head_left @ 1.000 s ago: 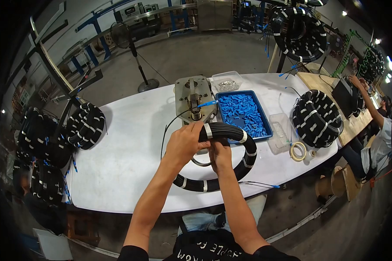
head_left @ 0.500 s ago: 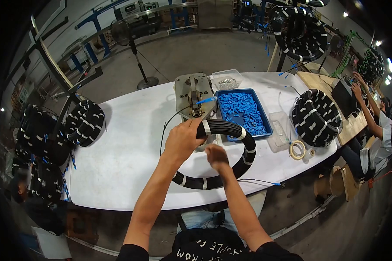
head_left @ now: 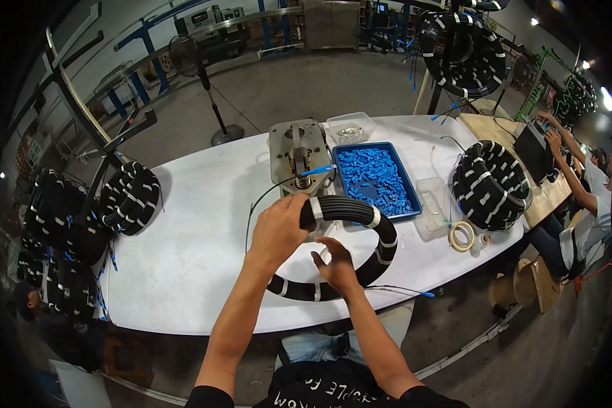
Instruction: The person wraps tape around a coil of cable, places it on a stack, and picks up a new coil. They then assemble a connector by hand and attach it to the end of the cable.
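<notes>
A coil of black cable (head_left: 385, 234), bound at intervals with white tape, stands tilted over the front of the white table. My left hand (head_left: 279, 230) is closed round the coil's upper left side. Inside the ring, my right hand (head_left: 338, 266) has its thumb and fingers apart, with nothing visible between them. One cable end with a blue connector (head_left: 317, 170) reaches up across the metal press (head_left: 298, 146), just beyond my left hand. Another blue-tipped end (head_left: 425, 294) sticks out to the lower right. Part of the coil is hidden behind my left hand and wrist.
A blue tray (head_left: 415, 204) of small blue connectors sits right of the press, with clear plastic boxes (head_left: 350, 128) around it. Tape rolls (head_left: 462, 236) and a taped coil (head_left: 491, 185) are at the right. More coils (head_left: 130, 197) crowd the left edge. People work at both sides.
My right hand has gone from a blurred, curled shape to spread fingers, slightly lower inside the ring. My left hand keeps its hold on the coil. The view has shifted slightly.
</notes>
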Motion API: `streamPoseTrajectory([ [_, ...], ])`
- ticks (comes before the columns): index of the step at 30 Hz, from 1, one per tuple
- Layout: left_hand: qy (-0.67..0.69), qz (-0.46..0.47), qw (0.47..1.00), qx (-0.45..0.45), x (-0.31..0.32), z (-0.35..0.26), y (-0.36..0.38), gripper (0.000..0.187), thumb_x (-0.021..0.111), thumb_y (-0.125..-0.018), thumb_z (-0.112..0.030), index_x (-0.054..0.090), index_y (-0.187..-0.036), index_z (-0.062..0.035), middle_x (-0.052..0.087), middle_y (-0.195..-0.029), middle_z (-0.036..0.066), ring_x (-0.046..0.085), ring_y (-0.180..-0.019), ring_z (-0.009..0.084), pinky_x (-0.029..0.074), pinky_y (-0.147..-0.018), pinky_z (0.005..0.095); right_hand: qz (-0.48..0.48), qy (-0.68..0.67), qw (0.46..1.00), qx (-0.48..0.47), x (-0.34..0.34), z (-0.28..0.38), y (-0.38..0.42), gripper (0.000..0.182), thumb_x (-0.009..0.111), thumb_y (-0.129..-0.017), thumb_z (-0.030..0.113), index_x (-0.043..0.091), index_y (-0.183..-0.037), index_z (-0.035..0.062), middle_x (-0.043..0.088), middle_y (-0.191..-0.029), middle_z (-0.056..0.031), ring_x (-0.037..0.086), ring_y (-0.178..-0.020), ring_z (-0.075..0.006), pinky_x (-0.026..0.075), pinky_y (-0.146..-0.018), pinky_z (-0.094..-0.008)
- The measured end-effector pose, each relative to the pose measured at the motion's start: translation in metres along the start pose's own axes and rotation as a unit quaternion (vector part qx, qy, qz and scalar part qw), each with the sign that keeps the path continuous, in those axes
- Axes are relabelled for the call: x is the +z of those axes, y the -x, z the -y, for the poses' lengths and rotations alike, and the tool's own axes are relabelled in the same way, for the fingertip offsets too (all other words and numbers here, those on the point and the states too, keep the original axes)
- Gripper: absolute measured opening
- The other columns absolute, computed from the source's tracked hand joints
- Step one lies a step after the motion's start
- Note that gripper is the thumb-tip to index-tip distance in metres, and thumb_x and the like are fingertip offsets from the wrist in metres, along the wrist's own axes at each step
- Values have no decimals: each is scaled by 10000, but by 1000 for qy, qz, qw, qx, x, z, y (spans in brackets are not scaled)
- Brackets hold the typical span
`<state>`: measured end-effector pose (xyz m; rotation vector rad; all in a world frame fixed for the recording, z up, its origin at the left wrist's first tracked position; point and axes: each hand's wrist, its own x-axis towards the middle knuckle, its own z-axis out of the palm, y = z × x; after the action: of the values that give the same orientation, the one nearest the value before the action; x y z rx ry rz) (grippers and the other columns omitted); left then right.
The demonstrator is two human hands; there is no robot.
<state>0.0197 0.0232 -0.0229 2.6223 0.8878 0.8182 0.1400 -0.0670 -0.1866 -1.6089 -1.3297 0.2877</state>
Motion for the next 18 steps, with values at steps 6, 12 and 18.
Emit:
streamPoseTrajectory([
  [6, 64, -107, 992, 11, -7, 17, 22, 418, 718, -682, 29, 633, -1085, -41, 681, -997, 150, 653, -892, 356, 525, -777, 404, -200, -93, 970, -104, -80, 40, 20, 203, 707, -768, -8, 646, -960, 17, 655, -860, -115, 609, -705, -239, 487, -651, -318],
  [12, 108, -106, 988, -14, -15, 18, 38, 441, 713, -670, 61, 637, -1095, -27, 687, -975, 148, 661, -858, 337, 524, -767, 362, -305, 69, 947, -71, -93, 32, 2, 470, 724, -752, -28, 548, -1185, 24, 570, -1138, -110, 583, -873, -194, 476, -753, -275],
  [18, 105, -110, 988, -10, -20, 13, 47, 424, 720, -677, 50, 646, -1089, -17, 695, -957, 147, 676, -841, 304, 527, -782, 335, -158, -153, 971, 96, -92, 6, 3, 357, 724, -711, -37, 628, -1054, -38, 721, -907, -145, 700, -876, -203, 524, -815, -313],
])
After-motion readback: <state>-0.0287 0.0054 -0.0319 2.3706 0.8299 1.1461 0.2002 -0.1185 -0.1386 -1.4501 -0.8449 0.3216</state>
